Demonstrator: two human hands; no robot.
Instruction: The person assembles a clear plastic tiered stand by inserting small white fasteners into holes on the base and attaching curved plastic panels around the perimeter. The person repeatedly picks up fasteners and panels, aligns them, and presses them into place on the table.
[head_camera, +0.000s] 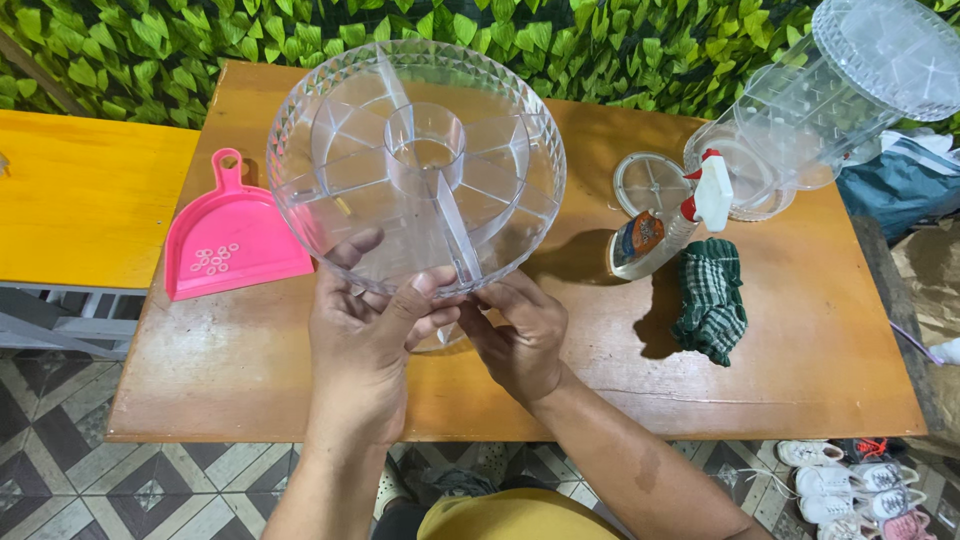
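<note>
Both grips hold clear divided tray (415, 165) | left hand (365, 335), right hand (520, 335) | tray tilted up

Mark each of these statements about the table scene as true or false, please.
1. Both hands hold the clear tray at its near edge. True: the left hand and right hand grip the tray there.
2. The dustpan is blue. False: the dustpan is pink, with small white rings lying in it.
3. The spray bottle stands upright. False: the spray bottle lies on its side on the table.
4. A green checked cloth lies right of the bottle. True: the cloth is there.
5. The tray has no dividers. False: walls run from a round middle cup out to the rim.
</note>
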